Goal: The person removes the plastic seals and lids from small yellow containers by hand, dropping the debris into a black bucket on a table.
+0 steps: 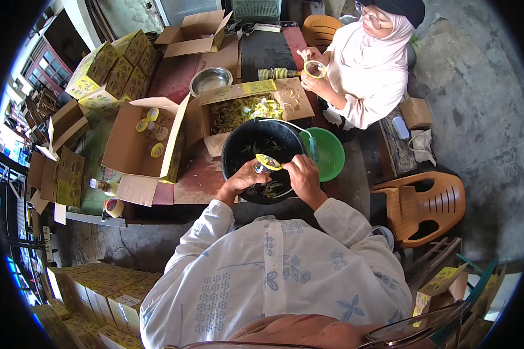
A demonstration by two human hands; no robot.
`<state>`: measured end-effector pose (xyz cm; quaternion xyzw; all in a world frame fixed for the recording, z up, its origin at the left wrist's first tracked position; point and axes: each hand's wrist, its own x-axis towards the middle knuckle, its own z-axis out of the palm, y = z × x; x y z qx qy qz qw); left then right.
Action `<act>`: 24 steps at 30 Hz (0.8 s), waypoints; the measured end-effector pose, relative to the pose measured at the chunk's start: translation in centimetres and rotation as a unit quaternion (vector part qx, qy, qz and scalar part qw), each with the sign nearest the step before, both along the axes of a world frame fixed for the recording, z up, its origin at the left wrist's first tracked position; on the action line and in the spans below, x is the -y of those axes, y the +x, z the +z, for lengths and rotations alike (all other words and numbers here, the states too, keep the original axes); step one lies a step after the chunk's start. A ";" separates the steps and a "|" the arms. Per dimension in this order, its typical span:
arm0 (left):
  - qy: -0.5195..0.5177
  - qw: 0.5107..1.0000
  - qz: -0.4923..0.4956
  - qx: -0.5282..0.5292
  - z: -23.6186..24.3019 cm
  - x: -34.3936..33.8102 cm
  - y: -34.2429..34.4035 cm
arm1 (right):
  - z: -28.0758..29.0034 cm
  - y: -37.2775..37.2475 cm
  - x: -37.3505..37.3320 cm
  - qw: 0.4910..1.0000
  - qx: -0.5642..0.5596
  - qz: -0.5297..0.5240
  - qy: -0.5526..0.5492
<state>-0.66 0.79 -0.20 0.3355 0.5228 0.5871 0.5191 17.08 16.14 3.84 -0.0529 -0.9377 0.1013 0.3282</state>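
Left hand (243,178) grips 1 cup (261,169), right hand (303,174) pinches its lid (268,161) edge; prob trimming, wants a gentle tug.

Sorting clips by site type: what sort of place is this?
Likely a small packing workshop: stacked yellow cartons, an open carton holding yellow-lidded cups, and the person's left hand holding a yellow-topped cup over a black bucket.

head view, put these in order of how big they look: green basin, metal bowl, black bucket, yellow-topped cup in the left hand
1. black bucket
2. green basin, partly hidden
3. metal bowl
4. yellow-topped cup
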 end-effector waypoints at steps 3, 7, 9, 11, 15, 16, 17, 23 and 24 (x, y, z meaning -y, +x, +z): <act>0.008 1.000 0.000 0.012 -0.5 0.1 -0.1 | 0.1 0.5 0.2 0.999 0.007 0.008 0.049; 0.032 0.998 -0.040 0.030 -1.6 0.0 -0.9 | -0.1 -0.4 0.6 0.999 0.000 -0.001 0.050; 0.035 0.998 -0.048 0.032 -1.5 0.0 -0.9 | -0.3 -0.8 0.4 0.999 0.001 -0.006 0.037; 0.045 0.996 -0.037 0.064 -1.2 -0.1 -0.7 | -0.5 -1.0 0.1 0.994 -0.010 -0.016 -0.107; 0.051 0.996 -0.032 0.063 -1.2 0.0 -0.5 | 0.7 -0.3 -0.5 0.997 -0.005 0.016 -0.079; 0.048 0.997 -0.037 0.055 -1.1 0.0 -0.4 | 0.7 -0.1 -0.5 0.997 -0.005 0.016 -0.079; 0.045 0.997 -0.042 0.048 -1.1 -0.1 -0.4 | 0.8 0.2 -0.4 1.000 0.000 0.009 -0.029; 0.039 0.994 -0.064 0.076 -1.7 0.0 -1.2 | 0.2 -0.9 -0.2 0.998 -0.027 -0.003 -0.051; 0.039 0.994 -0.064 0.075 -1.5 0.0 -1.2 | 0.0 -1.1 -0.2 0.991 -0.021 -0.014 -0.128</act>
